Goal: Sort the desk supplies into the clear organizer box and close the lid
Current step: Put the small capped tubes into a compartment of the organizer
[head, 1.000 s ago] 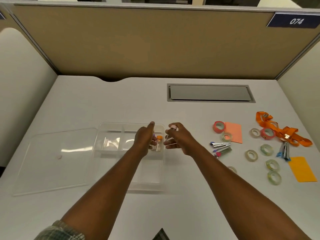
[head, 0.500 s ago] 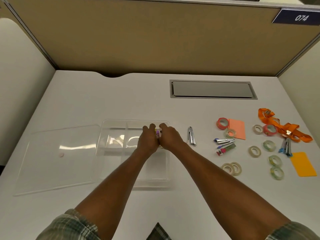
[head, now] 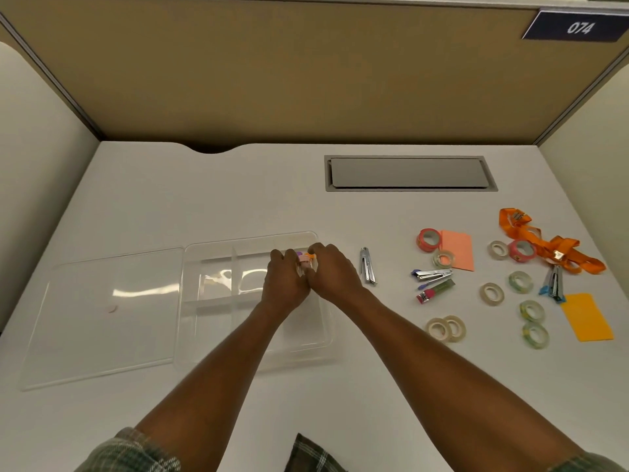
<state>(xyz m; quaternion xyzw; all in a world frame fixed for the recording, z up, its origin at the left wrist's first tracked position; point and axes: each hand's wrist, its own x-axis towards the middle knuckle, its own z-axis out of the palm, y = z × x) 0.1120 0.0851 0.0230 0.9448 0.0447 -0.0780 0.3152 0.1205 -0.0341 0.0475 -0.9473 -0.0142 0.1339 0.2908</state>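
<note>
We find both hands closed together over the far right compartment of the clear organizer box (head: 252, 301). The left hand (head: 284, 284) and the right hand (head: 332, 272) meet knuckle to knuckle, and between their fingertips sit small capped items (head: 305, 259) with a purple and an orange top. Both hands appear to pinch these items, though which hand bears them we cannot tell, as the fingers hide the contact.

The items stand at the very point of the grip, just above the box's back right cell, near its far wall. In our judgement the step in hand is seating them in that cell. To do it well, we would lower them fully inside the divider walls, keep them upright or lay them flat together, and only then loosen the fingers, so nothing tips over a partition.

Outward from there, the other compartments look bare. The lid (head: 102, 315) lies flat just left of the box, touching or nearly touching its edge. To the right, a silver stapler (head: 367, 265) lies near the right hand. Well beyond it remain tape rolls (head: 446, 328), two more small staplers (head: 432, 274), sticky note pads (head: 587, 316) and an orange lanyard (head: 551, 243), all unsorted. The task is at an early stage.
</note>
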